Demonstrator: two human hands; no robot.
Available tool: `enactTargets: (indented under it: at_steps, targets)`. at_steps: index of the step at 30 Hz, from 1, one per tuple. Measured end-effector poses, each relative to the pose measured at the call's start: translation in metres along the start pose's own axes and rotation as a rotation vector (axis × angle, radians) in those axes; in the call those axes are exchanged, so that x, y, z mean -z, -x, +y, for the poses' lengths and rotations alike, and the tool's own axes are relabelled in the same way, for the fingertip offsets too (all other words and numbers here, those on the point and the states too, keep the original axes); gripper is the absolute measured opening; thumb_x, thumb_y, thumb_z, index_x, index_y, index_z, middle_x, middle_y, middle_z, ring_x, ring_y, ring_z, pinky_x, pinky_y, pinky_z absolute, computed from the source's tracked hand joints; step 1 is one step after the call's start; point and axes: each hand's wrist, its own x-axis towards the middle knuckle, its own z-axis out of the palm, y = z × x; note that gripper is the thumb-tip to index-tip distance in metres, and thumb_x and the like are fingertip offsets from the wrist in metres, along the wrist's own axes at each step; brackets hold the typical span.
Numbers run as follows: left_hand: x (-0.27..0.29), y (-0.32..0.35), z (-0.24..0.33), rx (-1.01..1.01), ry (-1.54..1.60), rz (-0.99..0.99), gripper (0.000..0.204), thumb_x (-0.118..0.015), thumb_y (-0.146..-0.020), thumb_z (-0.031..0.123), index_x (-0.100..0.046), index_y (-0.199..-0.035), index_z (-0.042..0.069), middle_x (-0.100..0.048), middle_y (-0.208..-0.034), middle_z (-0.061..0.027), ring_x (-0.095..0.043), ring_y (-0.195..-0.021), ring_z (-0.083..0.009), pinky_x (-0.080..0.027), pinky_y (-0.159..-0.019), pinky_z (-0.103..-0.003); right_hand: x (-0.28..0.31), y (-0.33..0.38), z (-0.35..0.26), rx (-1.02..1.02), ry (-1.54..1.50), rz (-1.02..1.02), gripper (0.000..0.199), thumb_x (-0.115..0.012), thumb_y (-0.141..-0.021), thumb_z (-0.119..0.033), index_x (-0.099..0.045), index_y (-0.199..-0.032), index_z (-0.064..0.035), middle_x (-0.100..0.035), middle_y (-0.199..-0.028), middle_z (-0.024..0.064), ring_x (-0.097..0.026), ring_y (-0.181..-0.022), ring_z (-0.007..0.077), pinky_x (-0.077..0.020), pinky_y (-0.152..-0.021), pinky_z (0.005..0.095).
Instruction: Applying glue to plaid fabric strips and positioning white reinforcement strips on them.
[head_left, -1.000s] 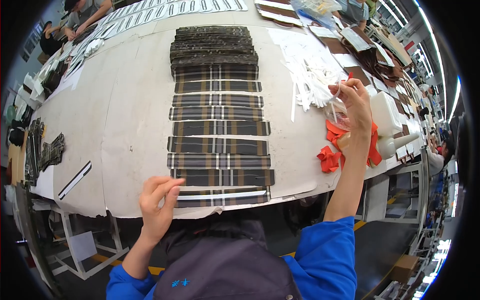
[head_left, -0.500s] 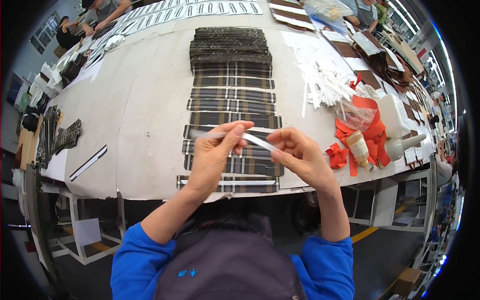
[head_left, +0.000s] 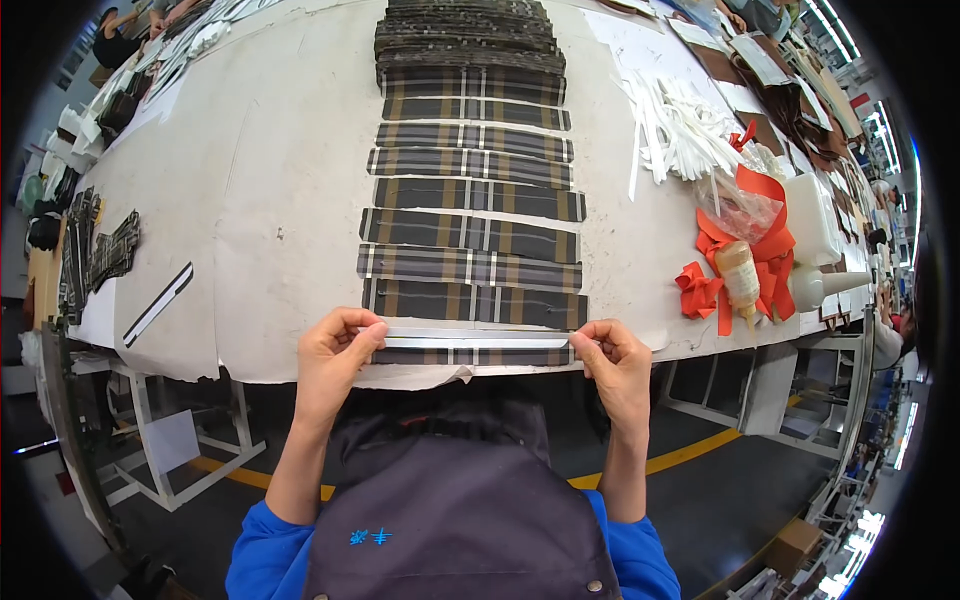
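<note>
My left hand and right hand pinch a white strip over the nearest plaid piece; the farther plaid pieces look to have none yet.

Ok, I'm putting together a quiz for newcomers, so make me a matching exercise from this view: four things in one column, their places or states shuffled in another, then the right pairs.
Things
1. Thick plaid stack
2. Loose white heap
3. Brownish bottle
4. Left hand

Places or states
A. Among the red scraps
B. Pinching the left end of a white strip
C. Directly beyond the row of plaid pieces
D. Right of the plaid pieces, farther away than the red scraps

Pairs: 1-C, 2-D, 3-A, 4-B
</note>
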Motion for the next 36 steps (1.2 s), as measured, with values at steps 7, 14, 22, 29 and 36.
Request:
enactTargets:
  at_steps: [7,14,22,29,36]
  targets:
    - [-0.007,-0.006,-0.003,-0.080,-0.124,0.154,0.009,-0.071,-0.094,0.008,-0.069,-0.097,0.000,-0.065,-0.078,0.0009,-0.050,-0.065,-0.0026,-0.041,-0.059,-0.018,-0.012,-0.012,0.005,0.046,0.161,0.144,0.012,-0.070,-0.095,-0.009,-0.067,-0.094,0.0022,-0.062,-0.072,0.0019,-0.054,-0.063,0.0065,-0.0445,-0.058,0.0234]
    - [-0.011,-0.023,-0.006,-0.220,-0.460,0.259,0.009,-0.072,-0.091,0.006,-0.067,-0.093,-0.001,-0.062,-0.073,-0.0019,-0.044,-0.057,-0.0059,-0.038,-0.053,-0.024,-0.016,-0.025,0.011,0.148,0.389,0.209,0.011,-0.070,-0.093,-0.007,-0.066,-0.093,0.0022,-0.063,-0.074,0.0085,-0.057,-0.060,0.0137,-0.0469,-0.059,0.0287]
    - [-0.010,-0.030,-0.006,-0.182,-0.529,0.300,0.007,-0.070,-0.091,0.004,-0.067,-0.094,-0.002,-0.059,-0.075,0.0025,-0.045,-0.063,-0.0028,-0.039,-0.058,-0.020,-0.021,-0.032,0.012,0.261,0.536,0.209,0.011,-0.069,-0.094,-0.007,-0.065,-0.091,0.0033,-0.060,-0.072,0.0064,-0.051,-0.060,0.0098,-0.0431,-0.057,0.0265]
    - [-0.008,-0.034,-0.006,-0.163,-0.560,0.309,0.007,-0.071,-0.090,0.004,-0.068,-0.092,-0.002,-0.059,-0.073,0.0026,-0.047,-0.063,-0.0033,-0.039,-0.057,-0.020,-0.023,-0.031,0.008,0.245,0.574,0.185,0.009,-0.069,-0.093,-0.005,-0.063,-0.090,0.0011,-0.064,-0.079,0.0123,-0.064,-0.063,0.0233,-0.0487,-0.059,0.0344]
    - [-0.006,-0.037,-0.008,-0.185,-0.508,0.308,0.007,-0.072,-0.087,0.003,-0.067,-0.089,-0.002,-0.060,-0.069,-0.0029,-0.043,-0.054,-0.0069,-0.038,-0.052,-0.025,-0.022,-0.032,0.010,0.234,0.548,0.190,0.008,-0.069,-0.092,-0.004,-0.064,-0.091,0.0016,-0.064,-0.078,0.0125,-0.063,-0.062,0.0227,-0.0485,-0.059,0.0334]
